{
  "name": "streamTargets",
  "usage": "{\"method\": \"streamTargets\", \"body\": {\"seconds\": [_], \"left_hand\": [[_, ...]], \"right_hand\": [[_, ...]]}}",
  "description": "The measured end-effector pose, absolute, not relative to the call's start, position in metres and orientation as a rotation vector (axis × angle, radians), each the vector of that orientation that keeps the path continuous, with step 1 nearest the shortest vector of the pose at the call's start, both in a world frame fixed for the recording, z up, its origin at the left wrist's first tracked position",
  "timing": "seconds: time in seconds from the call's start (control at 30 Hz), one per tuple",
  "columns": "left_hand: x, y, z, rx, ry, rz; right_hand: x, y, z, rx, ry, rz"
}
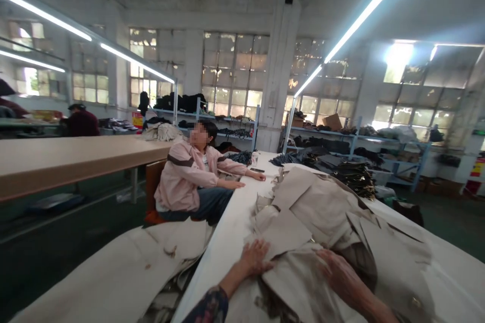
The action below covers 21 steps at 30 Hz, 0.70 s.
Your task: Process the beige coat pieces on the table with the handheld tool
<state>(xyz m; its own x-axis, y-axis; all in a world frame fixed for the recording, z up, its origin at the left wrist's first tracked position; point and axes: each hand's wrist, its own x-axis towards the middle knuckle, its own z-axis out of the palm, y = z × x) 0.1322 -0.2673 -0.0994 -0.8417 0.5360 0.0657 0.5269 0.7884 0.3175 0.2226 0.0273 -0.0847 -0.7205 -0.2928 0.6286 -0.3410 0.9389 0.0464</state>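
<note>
My left hand [254, 258] lies open on beige sheets of cut fabric or leather, its fingers spread near the white table's left edge. My right hand [335, 268] rests against a loose, crumpled beige piece [299, 280] close by. Its fingers are blurred and partly turned away, so whether they pinch the piece is unclear. Beyond both hands rises a large untidy heap of beige pieces [318, 202], overlapping and bent. Some show small shiny spots.
Across the white table [223, 247], a seated person [189, 176] in a pink jacket rests both hands on it by a phone [257, 170]. Dark bundles [352, 176] lie behind the heap. More beige sheets [125, 262] hang low at left, near a long brown table [76, 154].
</note>
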Motion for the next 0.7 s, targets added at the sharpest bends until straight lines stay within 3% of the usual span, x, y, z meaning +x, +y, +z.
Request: {"method": "streamTargets", "body": {"seconds": [0.27,0.43,0.53,0.7], "left_hand": [[0.228,-0.386,-0.098,0.617,3.071,0.48],[0.345,-0.405,-0.103,0.714,3.402,0.642],[0.392,-0.403,-0.124,0.596,3.492,0.84],[0.403,-0.392,-0.157,0.509,3.503,0.863]], "right_hand": [[0.39,-0.035,-0.074,-0.006,-2.535,0.387],[0.496,-0.057,-0.119,-0.714,-2.224,0.724],[0.531,-0.083,-0.166,-1.072,-2.176,1.243],[0.518,-0.134,-0.21,-0.785,-1.726,2.335]]}}
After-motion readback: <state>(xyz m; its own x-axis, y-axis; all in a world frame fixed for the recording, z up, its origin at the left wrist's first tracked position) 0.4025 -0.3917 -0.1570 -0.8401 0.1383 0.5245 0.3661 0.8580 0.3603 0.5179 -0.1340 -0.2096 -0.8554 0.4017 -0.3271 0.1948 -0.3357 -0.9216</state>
